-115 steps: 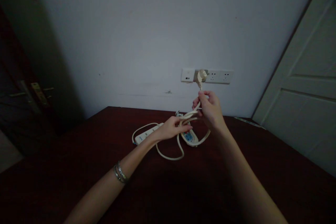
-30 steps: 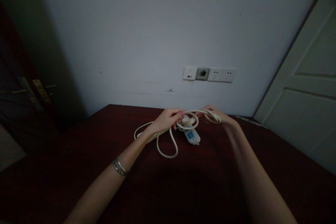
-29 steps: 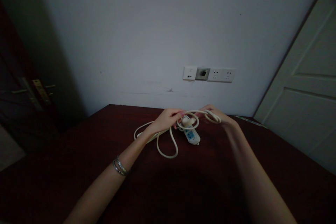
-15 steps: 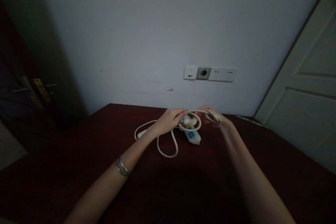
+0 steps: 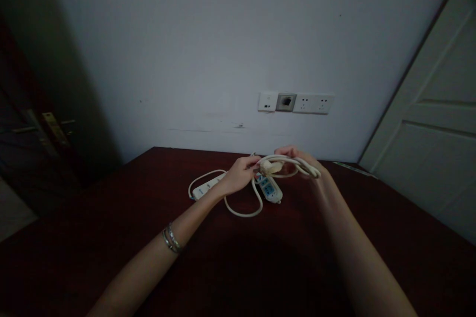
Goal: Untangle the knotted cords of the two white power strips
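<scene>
My left hand (image 5: 240,174) is closed on a white power cord (image 5: 243,215), its thumb and fingers pinching the strand. Loops of the same kind of cord run across to my right hand (image 5: 293,154), which is curled inside the coil near its wrist. A pale plug (image 5: 271,167) hangs between the hands, against the loops. Below it lies a power strip with blue sockets (image 5: 270,189) on the table. A white power strip (image 5: 207,186), partly behind my left forearm, has a cord curving around its far side.
The dark red table (image 5: 178,277) meets a pale wall with a row of wall sockets (image 5: 312,103). A thin flat strip (image 5: 355,169) lies along the table's back right edge. Doors stand at both sides.
The loops have drawn together and slid further over my right hand. The plug now sits higher between the hands, and the left power strip shows more.
</scene>
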Available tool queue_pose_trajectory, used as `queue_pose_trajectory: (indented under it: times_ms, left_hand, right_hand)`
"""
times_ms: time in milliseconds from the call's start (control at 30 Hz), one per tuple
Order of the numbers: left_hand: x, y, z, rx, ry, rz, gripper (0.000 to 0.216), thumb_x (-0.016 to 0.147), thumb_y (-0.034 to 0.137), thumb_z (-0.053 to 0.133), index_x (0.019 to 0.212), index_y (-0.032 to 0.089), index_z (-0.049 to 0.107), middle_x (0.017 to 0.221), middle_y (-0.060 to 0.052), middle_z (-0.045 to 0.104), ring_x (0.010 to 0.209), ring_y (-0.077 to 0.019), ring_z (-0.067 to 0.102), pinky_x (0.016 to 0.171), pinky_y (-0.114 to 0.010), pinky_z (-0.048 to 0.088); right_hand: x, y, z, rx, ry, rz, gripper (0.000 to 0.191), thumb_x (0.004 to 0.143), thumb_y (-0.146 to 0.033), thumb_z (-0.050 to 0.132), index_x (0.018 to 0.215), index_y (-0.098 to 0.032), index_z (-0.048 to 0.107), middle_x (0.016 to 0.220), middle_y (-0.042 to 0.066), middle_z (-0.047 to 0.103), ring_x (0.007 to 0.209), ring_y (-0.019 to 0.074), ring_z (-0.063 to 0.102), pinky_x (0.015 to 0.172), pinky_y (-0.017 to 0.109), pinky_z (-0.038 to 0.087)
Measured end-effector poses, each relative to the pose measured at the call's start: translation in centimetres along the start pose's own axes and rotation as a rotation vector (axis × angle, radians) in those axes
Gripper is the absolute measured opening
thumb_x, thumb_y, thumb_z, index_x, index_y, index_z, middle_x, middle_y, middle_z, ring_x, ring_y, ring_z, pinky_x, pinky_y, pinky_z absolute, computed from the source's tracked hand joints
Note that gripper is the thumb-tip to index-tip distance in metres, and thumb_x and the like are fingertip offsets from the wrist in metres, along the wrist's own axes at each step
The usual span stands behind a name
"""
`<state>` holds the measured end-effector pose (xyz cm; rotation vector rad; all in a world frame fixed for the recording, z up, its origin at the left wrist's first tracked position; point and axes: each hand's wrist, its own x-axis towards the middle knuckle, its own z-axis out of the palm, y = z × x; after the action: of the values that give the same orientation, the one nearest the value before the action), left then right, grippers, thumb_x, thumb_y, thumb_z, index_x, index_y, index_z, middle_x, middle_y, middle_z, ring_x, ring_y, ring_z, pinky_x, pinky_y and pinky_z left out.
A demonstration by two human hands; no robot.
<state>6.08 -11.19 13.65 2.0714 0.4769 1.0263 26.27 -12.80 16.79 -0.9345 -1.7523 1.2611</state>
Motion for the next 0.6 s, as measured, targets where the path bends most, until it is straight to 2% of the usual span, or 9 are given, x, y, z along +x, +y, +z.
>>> queue_pose_trajectory:
  times_ms: [67,167,300,367,467,500,600]
  left_hand:
    - [0.1,-0.5,0.0,-0.089,0.007,-0.016,0.016,0.08,0.024,0.05,0.077,0.013,0.061,0.073,-0.001,0.056,0.069,-0.0115,0.051,0.065,-0.022,0.042]
    - [0.2,-1.0,-0.1,-0.162,0.024,-0.034,0.016,0.077,0.026,0.052,0.073,0.013,0.062,0.073,-0.001,0.058,0.068,-0.0119,0.053,0.065,-0.024,0.044]
    - [0.2,-0.8,-0.2,-0.144,0.067,-0.013,0.019,0.077,0.028,0.054,0.071,0.012,0.062,0.067,-0.001,0.059,0.065,-0.0121,0.054,0.066,-0.025,0.045]
    - [0.2,-0.5,-0.2,-0.113,0.085,-0.038,0.022,0.077,0.031,0.055,0.068,0.012,0.061,0.063,-0.001,0.058,0.061,-0.0124,0.055,0.063,-0.024,0.045]
    - [0.3,-0.1,0.0,-0.091,0.113,-0.129,0.03,0.079,0.038,0.053,0.063,0.013,0.057,0.056,0.0,0.056,0.052,-0.0122,0.054,0.053,-0.023,0.043]
    - [0.3,0.0,0.0,-0.09,0.136,-0.153,0.032,0.079,0.04,0.053,0.061,0.013,0.056,0.054,0.001,0.055,0.05,-0.0119,0.054,0.05,-0.022,0.042]
    - [0.4,-0.1,0.1,-0.141,0.233,-0.203,0.035,0.077,0.042,0.056,0.056,0.014,0.05,0.05,0.002,0.051,0.047,-0.011,0.052,0.048,-0.023,0.044]
  right_hand:
    - [-0.3,-0.2,0.0,0.037,-0.033,0.014,0.057,0.049,-0.068,0.065,0.066,-0.015,0.053,0.049,-0.003,0.045,0.041,0.0054,0.035,0.039,0.019,0.029]
    - [-1.0,-1.2,-0.1,0.059,-0.113,0.054,0.05,0.051,-0.051,0.074,0.079,-0.013,0.058,0.063,0.0,0.057,0.051,0.0076,0.049,0.047,0.019,0.039]
    - [-1.9,-3.3,0.1,-0.054,-0.228,0.091,0.043,0.06,-0.033,0.072,0.096,-0.013,0.058,0.081,0.003,0.064,0.068,0.0105,0.059,0.061,0.02,0.047]
    - [-2.2,-4.1,0.6,-0.136,-0.19,0.071,0.053,0.064,-0.026,0.069,0.113,-0.014,0.052,0.088,0.005,0.065,0.072,0.0118,0.06,0.062,0.021,0.048]
    - [-2.1,-4.5,1.6,-0.313,-0.09,0.031,0.074,0.067,-0.016,0.062,0.135,-0.018,0.035,0.087,0.005,0.065,0.064,0.011,0.058,0.051,0.019,0.044]
    - [-2.0,-4.4,1.9,-0.383,-0.056,0.007,0.072,0.068,-0.014,0.06,0.136,-0.019,0.036,0.084,0.004,0.065,0.061,0.0105,0.057,0.049,0.019,0.042]
    - [-1.1,-4.1,2.8,-0.59,0.051,-0.127,0.051,0.072,-0.017,0.058,0.123,-0.019,0.053,0.084,0.004,0.065,0.062,0.0107,0.056,0.053,0.021,0.042]
